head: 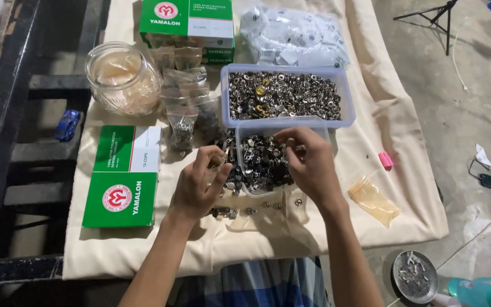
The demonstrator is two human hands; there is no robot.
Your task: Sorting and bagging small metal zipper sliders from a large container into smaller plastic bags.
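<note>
My left hand (200,185) hovers at the left edge of a small clear tub (282,126) of dark and silver metal buttons, its thumb and fingers pinched on a small metal piece. My right hand (309,162) reaches into that tub from the right, fingers curled down among the buttons; whether it grips one I cannot tell. A few loose buttons (249,211) lie on the cream cloth (404,193) just below the tub.
A larger clear tub (345,102) of silver buttons sits behind. A green and white box (123,176) lies left, another (187,23) at the back, beside a glass jar (121,77). Small plastic bags (186,122), a white packet pile (294,37), a pink item (386,161).
</note>
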